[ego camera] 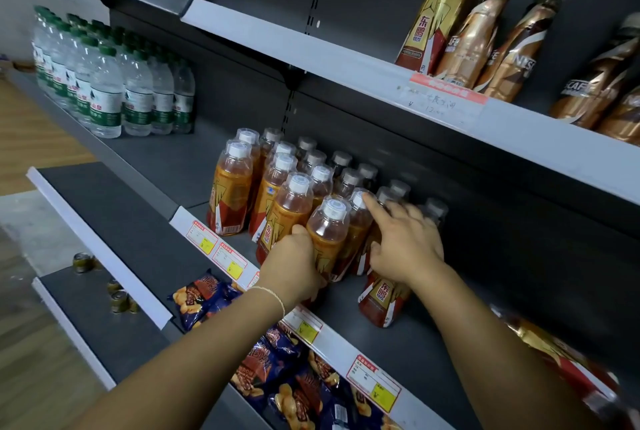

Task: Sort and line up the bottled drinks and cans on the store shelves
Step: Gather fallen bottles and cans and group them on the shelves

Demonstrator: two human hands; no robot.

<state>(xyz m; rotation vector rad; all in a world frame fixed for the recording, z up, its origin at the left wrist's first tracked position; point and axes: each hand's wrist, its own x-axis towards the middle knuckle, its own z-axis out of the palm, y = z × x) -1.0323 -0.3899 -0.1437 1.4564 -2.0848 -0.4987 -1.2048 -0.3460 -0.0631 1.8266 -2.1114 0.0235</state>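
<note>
risk: l hand (294,266) grips front bottle (327,239), r hand (405,242) lies slack on caps (357,200); shove cld topple row (282,169).

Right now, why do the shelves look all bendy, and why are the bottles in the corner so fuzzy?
In the head view the wide-angle lens tilts and bows the shelf edge; the orange drink bottles in the middle look sharp; the bottle at the bottom right is smeared with blur; the back panel is dim; soft glare sits on the Nescafe bottles.
</note>
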